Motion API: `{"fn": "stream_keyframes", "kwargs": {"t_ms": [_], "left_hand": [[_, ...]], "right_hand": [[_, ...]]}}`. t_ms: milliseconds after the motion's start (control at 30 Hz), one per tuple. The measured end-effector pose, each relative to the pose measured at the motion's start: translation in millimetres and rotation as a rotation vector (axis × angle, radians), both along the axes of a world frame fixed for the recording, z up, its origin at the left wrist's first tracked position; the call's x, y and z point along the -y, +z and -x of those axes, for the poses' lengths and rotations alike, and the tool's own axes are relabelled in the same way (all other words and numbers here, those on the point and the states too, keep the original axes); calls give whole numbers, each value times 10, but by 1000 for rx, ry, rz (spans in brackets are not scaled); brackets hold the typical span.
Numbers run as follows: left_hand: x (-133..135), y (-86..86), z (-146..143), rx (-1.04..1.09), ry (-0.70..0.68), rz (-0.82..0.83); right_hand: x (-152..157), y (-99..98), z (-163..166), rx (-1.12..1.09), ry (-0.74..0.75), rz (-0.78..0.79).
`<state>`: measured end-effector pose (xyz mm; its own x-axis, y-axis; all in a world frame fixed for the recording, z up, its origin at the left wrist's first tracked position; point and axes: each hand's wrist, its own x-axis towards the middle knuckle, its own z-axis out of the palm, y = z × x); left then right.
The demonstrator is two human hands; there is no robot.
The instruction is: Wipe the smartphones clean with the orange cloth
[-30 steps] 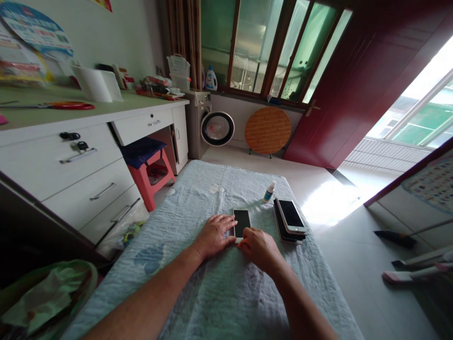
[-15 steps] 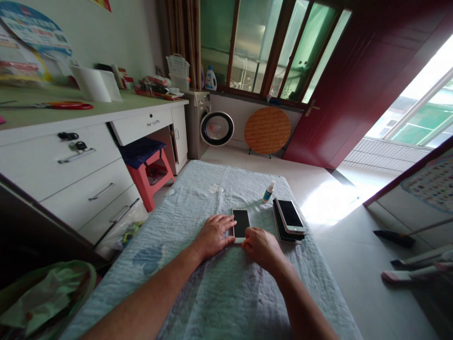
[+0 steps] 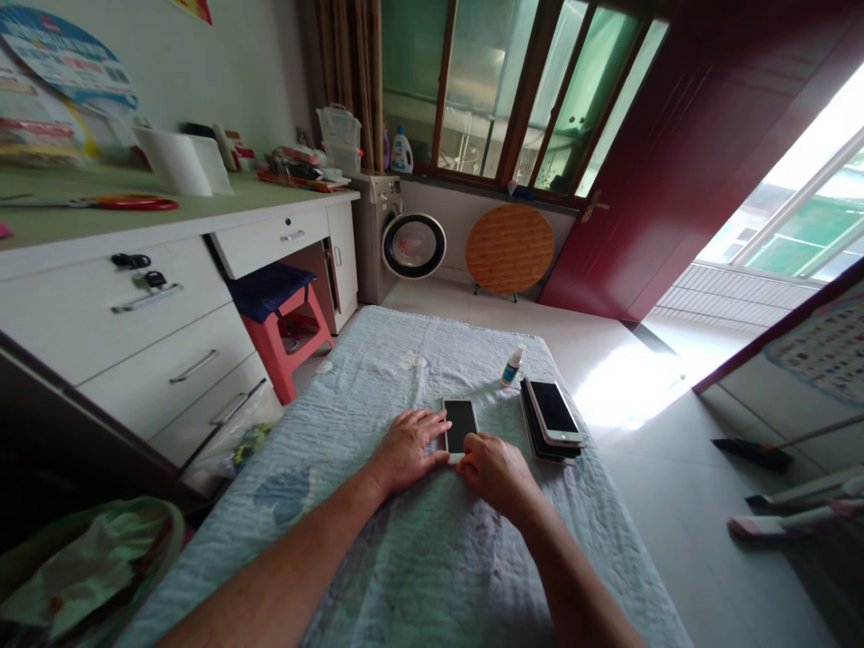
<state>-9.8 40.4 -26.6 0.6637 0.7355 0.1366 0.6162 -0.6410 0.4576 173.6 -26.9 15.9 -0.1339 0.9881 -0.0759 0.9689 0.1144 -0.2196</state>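
Note:
A white phone point(image 3: 461, 421) with a dark screen lies face up on a table covered by a pale quilted cloth point(image 3: 418, 540). My left hand point(image 3: 407, 447) rests flat beside it, fingers stretched out and touching the phone's left edge. My right hand point(image 3: 497, 472) is curled at the phone's near end, fingertips pressed on its lower edge; what they pinch, if anything, is hidden. To the right lies a stack of phones point(image 3: 550, 417), a white one on top. A small bottle point(image 3: 513, 364) with a blue cap stands just beyond them.
A white desk with drawers point(image 3: 135, 306) runs along the left, a red stool point(image 3: 287, 324) tucked under it. A green bag point(image 3: 87, 558) sits at the lower left. Beyond the table stand a washing machine point(image 3: 405, 238) and a round folded table point(image 3: 510, 247). A broom point(image 3: 762, 450) lies on the floor at right.

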Motion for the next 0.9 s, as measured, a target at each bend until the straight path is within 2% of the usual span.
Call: {"fn": "stream_keyframes", "kwargs": {"t_ms": [300, 900], "left_hand": [[7, -18, 3, 11, -1, -41], [-2, -54, 5, 20, -2, -48]], "right_hand": [[-24, 21, -162, -21, -43, 55], [6, 88, -138, -24, -162, 83]]}}
